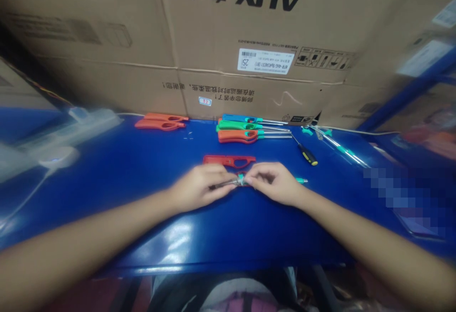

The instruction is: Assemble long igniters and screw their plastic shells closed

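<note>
Low over the blue table, my left hand (199, 186) and my right hand (276, 184) meet with fingers pinched on a partly assembled utility lighter (241, 179). Its teal piece shows between the fingertips. A slim dark or metallic part lies in the left fingers, blurred. On the far side of my right hand, a teal tube end (302, 180) sticks out; my hand hides how it joins the rest. Just beyond my hands rests a red lighter casing half (230, 161), with an oval trigger opening at its right.
Behind stand blue, green and orange long lighters (237, 136) with metal barrels. Orange casing halves (162, 122) lie at back left. A screwdriver (308, 155) and loose barrel tubes (347, 152) are at right. A large cardboard box (199, 65) walls off the back.
</note>
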Tool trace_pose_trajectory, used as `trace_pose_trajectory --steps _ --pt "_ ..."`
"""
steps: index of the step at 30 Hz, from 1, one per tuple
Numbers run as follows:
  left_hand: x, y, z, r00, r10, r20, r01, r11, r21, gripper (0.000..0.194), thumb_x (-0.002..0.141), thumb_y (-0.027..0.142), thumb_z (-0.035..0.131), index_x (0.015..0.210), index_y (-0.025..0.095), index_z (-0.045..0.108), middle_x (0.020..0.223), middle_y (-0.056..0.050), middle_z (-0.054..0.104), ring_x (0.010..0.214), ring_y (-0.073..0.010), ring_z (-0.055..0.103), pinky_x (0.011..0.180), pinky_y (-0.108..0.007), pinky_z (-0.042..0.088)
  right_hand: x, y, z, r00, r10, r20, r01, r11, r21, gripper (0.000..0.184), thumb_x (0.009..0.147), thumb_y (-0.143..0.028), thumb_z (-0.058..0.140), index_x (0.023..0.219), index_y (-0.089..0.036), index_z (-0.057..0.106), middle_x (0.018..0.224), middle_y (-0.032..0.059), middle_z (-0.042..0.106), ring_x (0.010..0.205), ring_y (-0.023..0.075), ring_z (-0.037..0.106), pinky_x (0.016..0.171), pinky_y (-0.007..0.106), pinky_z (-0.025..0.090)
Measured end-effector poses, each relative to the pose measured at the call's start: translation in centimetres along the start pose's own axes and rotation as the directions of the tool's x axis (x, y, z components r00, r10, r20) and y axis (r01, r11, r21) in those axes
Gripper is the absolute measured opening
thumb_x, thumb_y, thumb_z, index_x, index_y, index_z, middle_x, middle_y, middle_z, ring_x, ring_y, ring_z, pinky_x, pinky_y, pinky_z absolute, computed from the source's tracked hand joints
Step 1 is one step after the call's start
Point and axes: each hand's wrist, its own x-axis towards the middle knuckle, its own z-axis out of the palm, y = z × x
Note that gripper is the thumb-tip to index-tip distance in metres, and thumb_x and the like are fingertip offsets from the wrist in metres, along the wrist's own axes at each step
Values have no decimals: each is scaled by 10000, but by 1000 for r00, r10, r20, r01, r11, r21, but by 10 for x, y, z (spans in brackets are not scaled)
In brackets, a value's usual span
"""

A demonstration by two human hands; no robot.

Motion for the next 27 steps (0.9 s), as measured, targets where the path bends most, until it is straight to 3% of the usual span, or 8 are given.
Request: trace_pose_trajectory --steps 10,17,27 --pt "0 0 0 998 53 -40 -52 998 44 252 982 231 603 1187 155 730 916 -92 744 769 -150 698 726 -243 570 -2 -2 6 997 -65 -51 64 998 -23 294 916 -400 639 826 -144 754 687 34 649 534 89 453 492 222 371" --pt "2 2 0 998 37 -43 -36 999 22 238 974 230 622 1166 149 735 943 -97 756 791 -154 709 748 -252 575 -2 -1 0 995 -101 -15 100 993 -55 244 915 -346 638 836 -144 750 686 27 639 553 95 486 509 223 392" --pt "1 1 0 997 26 -72 -23 999 42 246 973 233 621 1180 164 735 939 -93 758 791 -158 703 754 -268 575 1 0 -4 998 -53 15 53 998 -42 301 922 -419 641 825 -157 753 728 55 694 616 130 561 556 247 443"
